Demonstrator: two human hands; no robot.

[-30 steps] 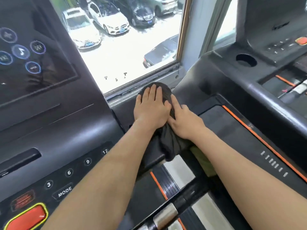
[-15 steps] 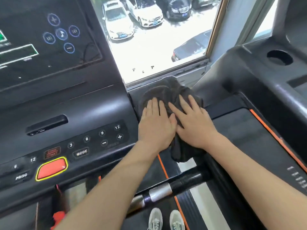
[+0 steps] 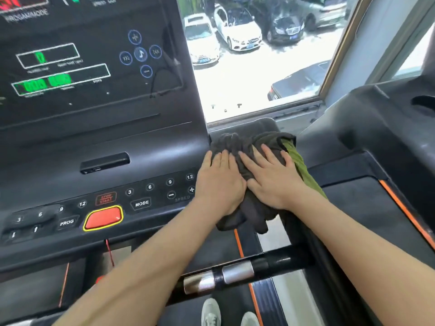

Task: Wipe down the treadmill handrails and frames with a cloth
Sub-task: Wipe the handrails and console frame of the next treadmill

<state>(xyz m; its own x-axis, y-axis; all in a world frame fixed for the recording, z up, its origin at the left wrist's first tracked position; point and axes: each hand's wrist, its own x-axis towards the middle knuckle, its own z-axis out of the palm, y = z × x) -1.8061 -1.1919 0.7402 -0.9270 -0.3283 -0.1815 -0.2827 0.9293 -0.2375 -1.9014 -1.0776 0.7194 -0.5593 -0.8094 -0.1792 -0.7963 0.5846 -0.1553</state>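
A dark grey cloth (image 3: 240, 142) with a green edge lies bunched over the black right frame arm (image 3: 263, 124) of the treadmill, beside the console. My left hand (image 3: 220, 182) presses flat on the cloth's left part with straight fingers. My right hand (image 3: 270, 176) lies flat on its right part, fingers spread and pointing up-left. The cloth's lower end hangs off the arm's near edge. Lower down runs the black crossbar handrail (image 3: 277, 261) with two silver sensor sleeves, partly hidden by my forearms.
The console (image 3: 98, 180) with number keys, a MODE key and a red stop button (image 3: 103, 217) sits just left of my left hand. A lit display (image 3: 70, 67) stands above it. A neighbouring treadmill (image 3: 381, 128) is on the right, a window behind.
Both hands and the cloth have slid back along the frame arm towards me, away from the window. My view has swung left, bringing more of the console into sight.
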